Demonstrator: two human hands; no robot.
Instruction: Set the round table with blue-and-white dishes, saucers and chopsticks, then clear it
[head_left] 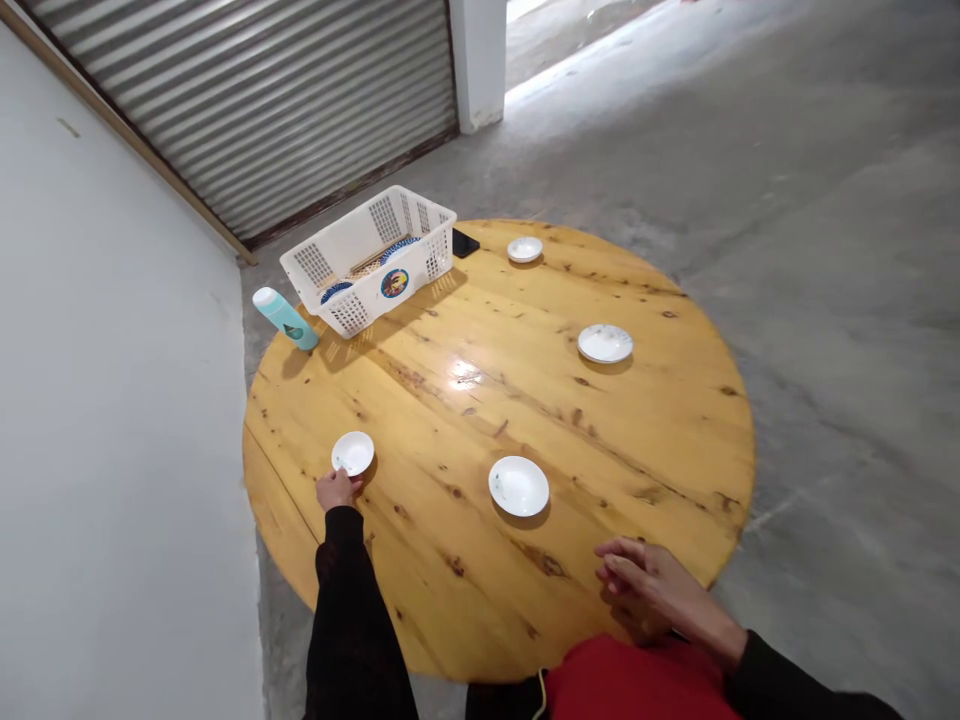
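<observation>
At the left of the table, my left hand (339,489) grips the near rim of a small white dish (353,452), its fingers closed on the edge. The dish has a faint green mark near the hand. My right hand (651,583) is over the near right edge of the table, fingers loosely bent and a little apart, holding nothing. Nearest to it is a white oval-looking plate (519,486) with a small green pattern, lying apart from both hands.
The round wooden table (450,560) also bears a patterned plate (605,344) at the right and a small dish (525,249) at the back. A white plastic basket (367,310) holds blue-rimmed dishware. Beside it are a turquoise bottle (286,318) and a dark phone (465,243).
</observation>
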